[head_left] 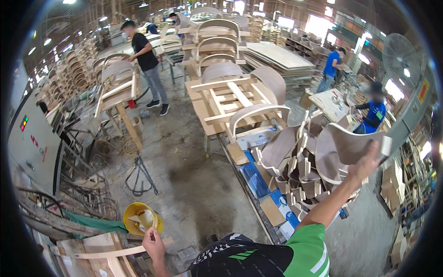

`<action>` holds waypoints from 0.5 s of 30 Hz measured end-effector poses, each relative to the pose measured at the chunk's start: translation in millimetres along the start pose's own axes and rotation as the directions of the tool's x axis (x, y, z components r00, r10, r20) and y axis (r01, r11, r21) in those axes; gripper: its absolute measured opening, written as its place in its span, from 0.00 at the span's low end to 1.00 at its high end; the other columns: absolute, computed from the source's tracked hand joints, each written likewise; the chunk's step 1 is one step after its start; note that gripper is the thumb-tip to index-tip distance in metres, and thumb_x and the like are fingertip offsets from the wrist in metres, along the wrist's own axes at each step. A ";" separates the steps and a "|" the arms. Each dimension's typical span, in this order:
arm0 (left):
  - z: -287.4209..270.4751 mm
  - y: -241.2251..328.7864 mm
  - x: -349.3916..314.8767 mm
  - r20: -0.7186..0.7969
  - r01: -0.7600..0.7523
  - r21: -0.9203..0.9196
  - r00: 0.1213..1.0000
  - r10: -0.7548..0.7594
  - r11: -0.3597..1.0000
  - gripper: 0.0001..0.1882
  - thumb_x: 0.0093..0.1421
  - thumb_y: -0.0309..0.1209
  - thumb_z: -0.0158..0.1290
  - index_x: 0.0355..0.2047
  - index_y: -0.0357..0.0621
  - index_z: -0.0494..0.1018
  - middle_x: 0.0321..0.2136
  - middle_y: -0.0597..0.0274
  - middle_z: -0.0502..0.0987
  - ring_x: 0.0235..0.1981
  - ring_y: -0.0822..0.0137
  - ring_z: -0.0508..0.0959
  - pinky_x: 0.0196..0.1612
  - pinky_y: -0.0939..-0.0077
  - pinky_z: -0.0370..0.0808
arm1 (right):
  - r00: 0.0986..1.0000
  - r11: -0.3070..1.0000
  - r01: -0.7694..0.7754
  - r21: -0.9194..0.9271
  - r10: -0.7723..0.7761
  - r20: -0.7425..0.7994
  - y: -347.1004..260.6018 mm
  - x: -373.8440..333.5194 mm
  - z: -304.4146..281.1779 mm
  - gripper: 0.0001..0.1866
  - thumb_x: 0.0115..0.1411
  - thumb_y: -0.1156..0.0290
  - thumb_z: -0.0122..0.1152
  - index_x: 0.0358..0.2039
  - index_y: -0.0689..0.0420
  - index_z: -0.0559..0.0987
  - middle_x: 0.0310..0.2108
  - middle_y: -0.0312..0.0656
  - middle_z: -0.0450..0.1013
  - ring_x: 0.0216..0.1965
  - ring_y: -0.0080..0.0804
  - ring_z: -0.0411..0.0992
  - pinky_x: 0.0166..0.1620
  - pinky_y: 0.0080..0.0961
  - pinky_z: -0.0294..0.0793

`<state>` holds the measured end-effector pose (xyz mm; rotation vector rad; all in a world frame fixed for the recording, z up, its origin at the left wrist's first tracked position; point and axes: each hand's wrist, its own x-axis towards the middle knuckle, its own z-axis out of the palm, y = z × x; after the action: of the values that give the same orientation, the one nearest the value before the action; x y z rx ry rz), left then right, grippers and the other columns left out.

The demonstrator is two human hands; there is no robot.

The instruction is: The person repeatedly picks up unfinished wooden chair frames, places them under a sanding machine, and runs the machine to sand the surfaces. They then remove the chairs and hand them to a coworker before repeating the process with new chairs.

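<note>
Woodworking shop, furniture parts by the look of it. Bent panels (279,147) heaped right of centre, arched frames (218,40) top centre, flat boards (277,54) stacked just right of those. Big fan (400,53) upper right, control cabinet (33,147) far left. Workers (144,53) at benches upper left and right. Bare, scuffed floor (184,184), ceiling lamps (47,41).

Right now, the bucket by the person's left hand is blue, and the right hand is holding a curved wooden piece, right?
Not quite: the bucket by the left hand is yellow, not blue, as the head view shows. The right hand is holding a curved wooden piece.
</note>
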<state>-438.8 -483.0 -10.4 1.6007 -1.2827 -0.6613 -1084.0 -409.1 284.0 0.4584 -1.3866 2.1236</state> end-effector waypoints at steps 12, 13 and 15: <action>-1.7 6.0 -11.0 -0.050 -0.023 -0.079 0.999 0.020 0.997 0.09 0.66 0.27 0.59 0.42 0.34 0.79 0.28 0.62 0.80 0.30 0.76 0.77 0.35 0.78 0.75 | 0.815 0.222 -0.477 0.850 -0.250 0.523 -111.4 -32.3 34.5 0.28 0.76 0.56 0.51 0.68 0.61 0.68 0.67 0.47 0.69 0.63 0.45 0.69 0.68 0.56 0.64; 1.6 9.6 -7.4 -0.052 -0.038 -0.068 0.998 0.034 0.997 0.10 0.65 0.28 0.60 0.43 0.35 0.79 0.29 0.61 0.80 0.30 0.73 0.78 0.36 0.77 0.76 | 0.671 0.093 -0.650 0.754 -0.395 0.627 -103.7 -27.6 36.5 0.28 0.77 0.55 0.49 0.68 0.61 0.68 0.67 0.47 0.69 0.61 0.45 0.70 0.68 0.58 0.64; 8.1 21.7 1.3 -0.048 -0.061 -0.032 0.997 0.059 0.998 0.13 0.63 0.30 0.63 0.45 0.35 0.79 0.29 0.57 0.81 0.30 0.69 0.80 0.36 0.74 0.77 | 0.583 0.042 -0.774 0.632 -0.345 0.736 -89.7 -32.9 58.0 0.27 0.77 0.56 0.48 0.66 0.62 0.70 0.61 0.48 0.73 0.58 0.45 0.72 0.66 0.55 0.66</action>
<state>-454.6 -487.0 6.1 1.5365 -1.2740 -0.6015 -1003.7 -442.8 354.1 2.0795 0.3048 3.1348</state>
